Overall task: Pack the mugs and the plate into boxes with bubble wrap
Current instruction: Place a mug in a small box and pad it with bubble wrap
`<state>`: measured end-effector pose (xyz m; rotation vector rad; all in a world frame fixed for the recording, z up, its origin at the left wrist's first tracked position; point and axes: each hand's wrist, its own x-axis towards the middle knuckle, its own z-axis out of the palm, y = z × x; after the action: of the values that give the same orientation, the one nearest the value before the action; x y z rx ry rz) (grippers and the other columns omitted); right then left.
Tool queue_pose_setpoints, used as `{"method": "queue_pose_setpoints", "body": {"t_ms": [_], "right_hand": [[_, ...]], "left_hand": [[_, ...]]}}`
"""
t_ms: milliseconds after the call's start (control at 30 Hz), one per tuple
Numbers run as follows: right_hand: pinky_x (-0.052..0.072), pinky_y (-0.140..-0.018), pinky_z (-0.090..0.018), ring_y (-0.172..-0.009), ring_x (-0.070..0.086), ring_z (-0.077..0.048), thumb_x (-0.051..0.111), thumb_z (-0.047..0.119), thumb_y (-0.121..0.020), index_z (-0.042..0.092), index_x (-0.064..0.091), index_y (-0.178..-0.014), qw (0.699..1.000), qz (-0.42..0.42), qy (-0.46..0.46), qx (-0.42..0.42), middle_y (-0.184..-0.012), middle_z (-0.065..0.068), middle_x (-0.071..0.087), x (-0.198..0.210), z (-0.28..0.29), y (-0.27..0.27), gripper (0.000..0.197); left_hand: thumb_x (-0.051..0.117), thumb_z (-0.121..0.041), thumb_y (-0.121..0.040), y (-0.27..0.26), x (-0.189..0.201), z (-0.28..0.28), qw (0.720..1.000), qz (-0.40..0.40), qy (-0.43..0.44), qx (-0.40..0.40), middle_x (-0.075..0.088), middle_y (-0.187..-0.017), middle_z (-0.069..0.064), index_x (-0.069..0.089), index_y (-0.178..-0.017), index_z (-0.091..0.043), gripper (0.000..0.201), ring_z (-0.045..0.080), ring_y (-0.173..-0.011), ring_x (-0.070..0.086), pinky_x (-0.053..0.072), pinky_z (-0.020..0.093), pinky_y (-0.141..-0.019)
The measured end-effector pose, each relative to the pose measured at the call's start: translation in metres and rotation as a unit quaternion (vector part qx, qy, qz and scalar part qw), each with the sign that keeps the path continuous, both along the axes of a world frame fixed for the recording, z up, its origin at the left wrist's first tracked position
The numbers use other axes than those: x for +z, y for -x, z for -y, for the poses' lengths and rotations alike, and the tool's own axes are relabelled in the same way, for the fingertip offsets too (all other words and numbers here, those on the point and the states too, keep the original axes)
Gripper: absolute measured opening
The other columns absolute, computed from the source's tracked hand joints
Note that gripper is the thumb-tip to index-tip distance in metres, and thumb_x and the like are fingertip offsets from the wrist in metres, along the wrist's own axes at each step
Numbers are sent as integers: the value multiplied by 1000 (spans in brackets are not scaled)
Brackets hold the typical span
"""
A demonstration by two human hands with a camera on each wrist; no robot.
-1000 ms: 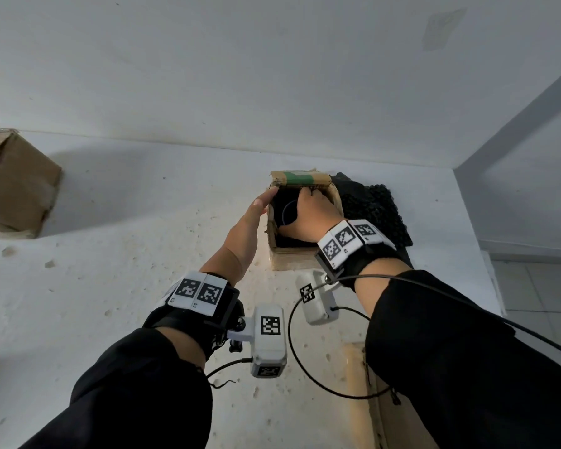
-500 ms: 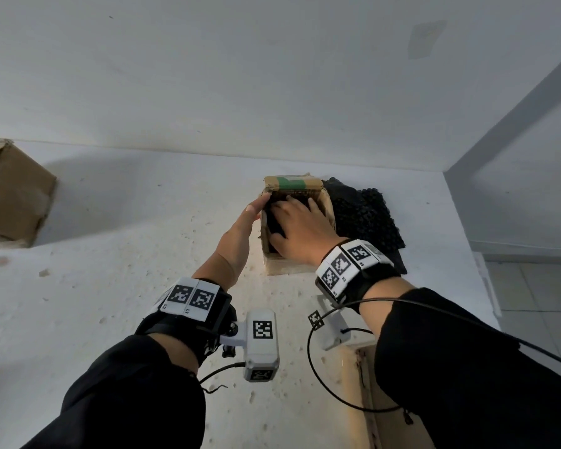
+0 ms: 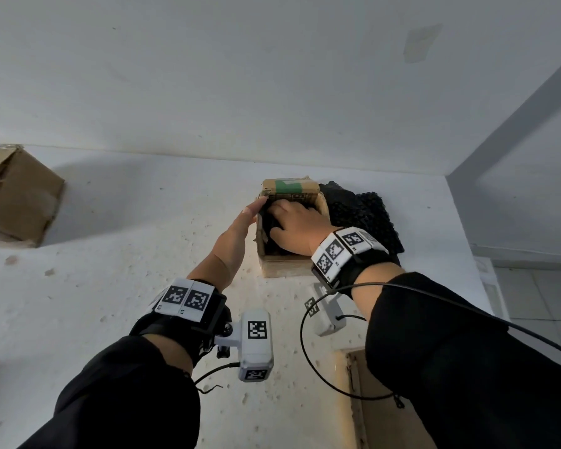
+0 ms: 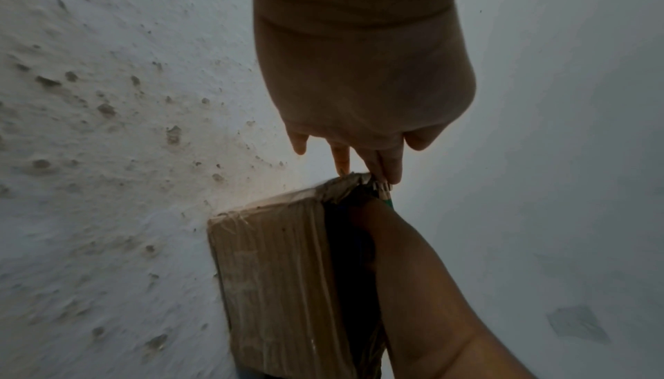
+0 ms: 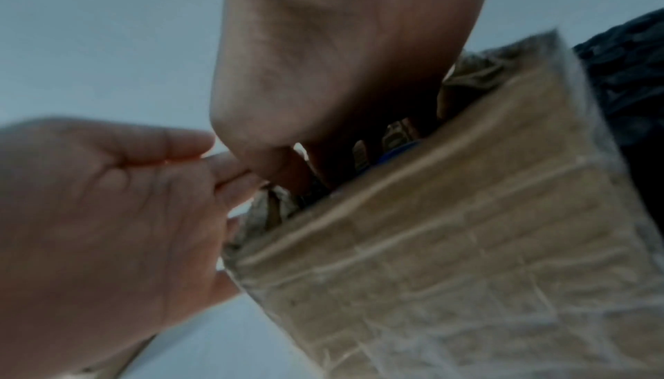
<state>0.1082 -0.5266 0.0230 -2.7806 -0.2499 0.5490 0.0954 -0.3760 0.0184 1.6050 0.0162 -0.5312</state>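
Note:
A small open cardboard box (image 3: 287, 265) with green tape on its far flap stands on the white surface. My left hand (image 3: 240, 226) lies flat against its left wall, fingers straight, tips at the far left corner (image 4: 359, 163). My right hand (image 3: 297, 223) reaches into the box from above, fingers spread, pressing on dark wrapping inside. In the right wrist view the box wall (image 5: 467, 243) fills the frame, and a bit of blue (image 5: 398, 151) shows between my fingers. What the wrapping holds is hidden. No plate is in view.
A heap of black bubble wrap (image 3: 363, 215) lies right behind the box on its right. A larger cardboard box (image 3: 17, 196) stands at the far left by the wall. A flat cardboard piece (image 3: 382, 416) lies near me under my right arm.
My right hand has shifted from the near part of the box opening to its far side and pushed lower in. My left hand stays against the box's left wall.

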Motion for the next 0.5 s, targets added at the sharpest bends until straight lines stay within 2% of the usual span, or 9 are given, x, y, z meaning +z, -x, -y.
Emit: {"method": "queue_pose_setpoints", "body": {"t_ms": [67,133,167,200,267,333,433,500], "right_hand": [[23,-107,-40,-132,33,-19,41,24,-92,18,38,-139,997,40,-66,-5,-144,1,36,9,10,8,47],[34,-101,-34,-125,42,-15,45,18,-91,18,46,-132,986,101,-133,-16,-137,1,46,13,20,16,42],[41,-97,-32,-118,48,-14,46,17,-90,18,51,-127,979,129,-156,-25,-130,2,51,16,30,21,38],[46,-92,-32,-111,52,-14,47,16,-90,18,55,-123,972,151,-173,-39,-124,2,55,19,41,26,34],[49,-86,-33,-102,56,-15,51,13,-88,18,59,-116,962,183,-184,-82,-113,0,58,21,68,32,29],[47,-88,-32,-104,55,-17,54,12,-86,17,59,-115,958,181,-174,-136,-113,-1,57,19,96,37,30],[45,-89,-33,-113,52,-19,59,21,-86,19,53,-121,959,143,-129,-210,-119,-2,53,8,129,40,35],[46,-89,-37,-113,51,-19,62,36,-83,22,50,-122,954,113,-118,-251,-120,-3,51,-2,140,39,43]], "left_hand": [[36,-68,-75,1,8,3,1000,-16,-7,-2,41,-140,-14,49,-133,-42,65,8,-133,32,18,34,-112],[31,-59,-90,0,12,5,1000,-19,-23,10,36,-136,-21,48,-135,-38,52,5,-132,30,16,28,-108],[27,-53,-96,0,14,9,999,-12,-46,23,37,-135,-21,48,-133,-39,45,6,-131,30,14,29,-110],[25,-51,-97,-1,15,15,995,12,-93,29,40,-138,-17,49,-131,-41,42,10,-133,30,12,37,-115],[28,-46,-96,-1,18,29,971,87,-223,19,48,-137,-9,49,-128,-39,39,18,-134,32,7,51,-115],[38,-37,-96,0,21,47,934,171,-314,8,49,-134,-6,49,-128,-32,35,18,-136,30,2,52,-115],[50,-29,-93,1,32,81,884,300,-354,-60,46,-140,-5,50,-130,-28,37,18,-140,25,5,45,-116],[52,-22,-91,-3,35,106,863,343,-346,-132,44,-144,-4,49,-132,-27,42,19,-144,19,8,43,-118]]}}
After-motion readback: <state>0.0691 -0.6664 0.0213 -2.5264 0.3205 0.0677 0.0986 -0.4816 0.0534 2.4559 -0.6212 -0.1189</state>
